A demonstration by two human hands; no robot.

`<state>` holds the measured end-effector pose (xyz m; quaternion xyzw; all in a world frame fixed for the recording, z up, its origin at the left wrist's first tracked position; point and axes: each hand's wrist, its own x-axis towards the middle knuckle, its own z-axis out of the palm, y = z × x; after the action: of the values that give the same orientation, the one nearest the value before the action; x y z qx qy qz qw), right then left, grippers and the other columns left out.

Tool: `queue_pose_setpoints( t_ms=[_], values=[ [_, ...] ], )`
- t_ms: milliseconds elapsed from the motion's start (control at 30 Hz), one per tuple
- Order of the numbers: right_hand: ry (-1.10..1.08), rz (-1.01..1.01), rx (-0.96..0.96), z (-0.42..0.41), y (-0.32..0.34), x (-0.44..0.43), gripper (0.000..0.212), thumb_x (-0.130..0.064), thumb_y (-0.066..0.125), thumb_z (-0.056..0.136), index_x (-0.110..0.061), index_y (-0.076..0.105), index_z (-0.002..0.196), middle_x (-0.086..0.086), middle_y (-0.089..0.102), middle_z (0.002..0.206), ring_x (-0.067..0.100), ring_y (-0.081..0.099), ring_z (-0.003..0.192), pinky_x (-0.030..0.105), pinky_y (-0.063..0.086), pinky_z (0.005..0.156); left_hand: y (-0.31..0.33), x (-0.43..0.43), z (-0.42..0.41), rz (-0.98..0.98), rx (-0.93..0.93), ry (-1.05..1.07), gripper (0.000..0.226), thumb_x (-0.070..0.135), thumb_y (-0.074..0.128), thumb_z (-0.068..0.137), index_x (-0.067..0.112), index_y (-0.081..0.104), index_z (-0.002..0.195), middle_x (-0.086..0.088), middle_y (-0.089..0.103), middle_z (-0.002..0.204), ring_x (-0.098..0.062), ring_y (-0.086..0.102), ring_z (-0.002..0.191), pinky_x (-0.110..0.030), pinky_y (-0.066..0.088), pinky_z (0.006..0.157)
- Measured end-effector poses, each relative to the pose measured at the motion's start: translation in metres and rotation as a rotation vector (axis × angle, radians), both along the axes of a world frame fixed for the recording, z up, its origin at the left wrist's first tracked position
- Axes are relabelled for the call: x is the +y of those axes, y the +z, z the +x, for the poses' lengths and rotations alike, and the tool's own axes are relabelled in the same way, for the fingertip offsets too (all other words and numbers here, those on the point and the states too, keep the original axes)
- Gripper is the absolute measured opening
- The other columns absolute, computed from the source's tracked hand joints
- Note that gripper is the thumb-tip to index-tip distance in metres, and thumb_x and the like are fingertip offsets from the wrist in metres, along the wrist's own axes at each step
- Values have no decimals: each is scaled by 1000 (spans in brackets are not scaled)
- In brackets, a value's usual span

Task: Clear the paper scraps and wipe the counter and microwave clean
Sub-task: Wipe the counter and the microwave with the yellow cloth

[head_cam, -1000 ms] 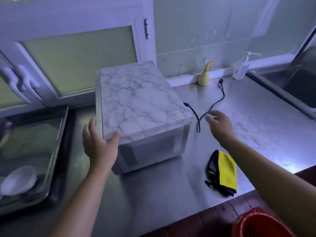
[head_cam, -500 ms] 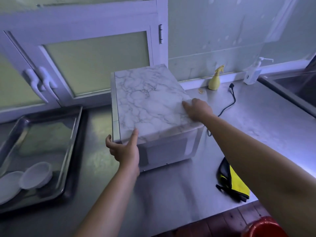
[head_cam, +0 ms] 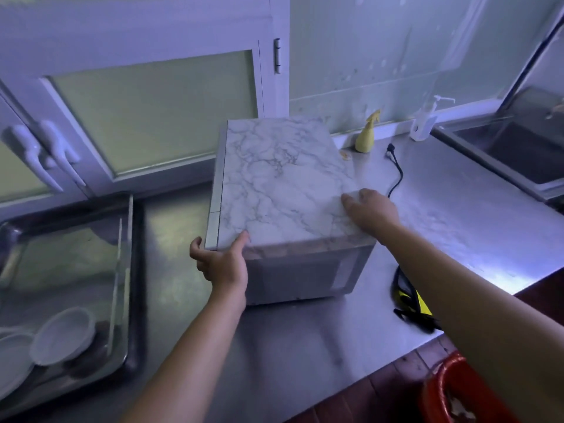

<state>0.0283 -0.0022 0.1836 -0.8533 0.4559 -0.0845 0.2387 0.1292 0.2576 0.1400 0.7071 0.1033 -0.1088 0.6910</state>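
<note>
Left hand [head_cam: 221, 265] grips front-left corner of marble-patterned white box microwave [head_cam: 283, 190]; right hand [head_cam: 370, 213] lies flat on its top.

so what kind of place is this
Most likely a kitchen, perhaps a commercial one: a microwave stands on a steel counter, a sink is set in at the right, and a metal tray holds white bowls.

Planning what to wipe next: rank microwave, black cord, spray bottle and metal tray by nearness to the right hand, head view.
1. microwave, touched by the right hand.
2. black cord, just beyond the hand.
3. spray bottle, by the back wall.
4. metal tray, far left.
</note>
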Motion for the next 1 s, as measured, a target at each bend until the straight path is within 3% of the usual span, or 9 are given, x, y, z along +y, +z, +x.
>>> queue_pose_setpoints(
  t_ms=[67,167,333,467,633,800,867,1000],
  values=[
    [-26,-21,-3,-6,0,17,58,-60,43,94,-13,57,125,15,64,121,38,58,106,35,42,75,2,11,13,12,7,-41,87,43,76,74,33,21,141,-5,31,135,-34,44,124,-60,42,104],
    [-60,-76,16,-8,-2,49,56,-62,41,94,-15,59,120,14,66,113,36,56,93,34,35,71,2,30,39,57,-12,-89,91,51,72,67,35,20,140,-3,30,131,-31,44,120,-56,43,103],
    [-102,-71,41,-11,-2,109,46,-61,41,93,-17,54,98,-2,51,74,25,49,70,31,32,56,3,56,90,108,-85,-133,82,54,69,80,31,22,142,-4,36,130,-28,48,109,-44,43,93],
    [-74,22,11,-9,5,159,44,-57,45,95,-15,50,85,4,57,79,29,54,77,32,33,54,11,71,132,124,-123,-196,85,55,64,77,29,22,146,-7,42,137,-30,49,115,-50,45,100],
    [-52,39,-14,1,7,221,54,-58,49,93,-15,42,61,-1,49,56,19,46,54,28,25,46,15,81,189,122,-114,-320,78,51,64,87,30,22,150,-9,43,146,-27,50,116,-57,44,103],
    [5,114,-82,15,4,263,59,-54,55,90,-18,30,50,-5,32,39,17,34,41,28,21,44,24,79,225,98,-45,-376,75,54,67,85,37,29,148,2,45,138,-27,51,110,-47,50,76],
    [28,128,-101,21,5,273,61,-52,56,92,-17,30,49,-5,32,38,17,34,40,30,23,44,24,75,233,73,2,-367,71,54,69,84,33,35,143,1,50,135,-27,55,110,-56,49,87],
    [67,155,-158,24,5,280,51,-56,57,92,-16,44,61,0,47,60,19,47,53,30,33,50,28,65,234,131,-122,-213,52,43,71,86,16,47,123,-10,56,131,-23,58,109,-41,49,100]
  ],
)
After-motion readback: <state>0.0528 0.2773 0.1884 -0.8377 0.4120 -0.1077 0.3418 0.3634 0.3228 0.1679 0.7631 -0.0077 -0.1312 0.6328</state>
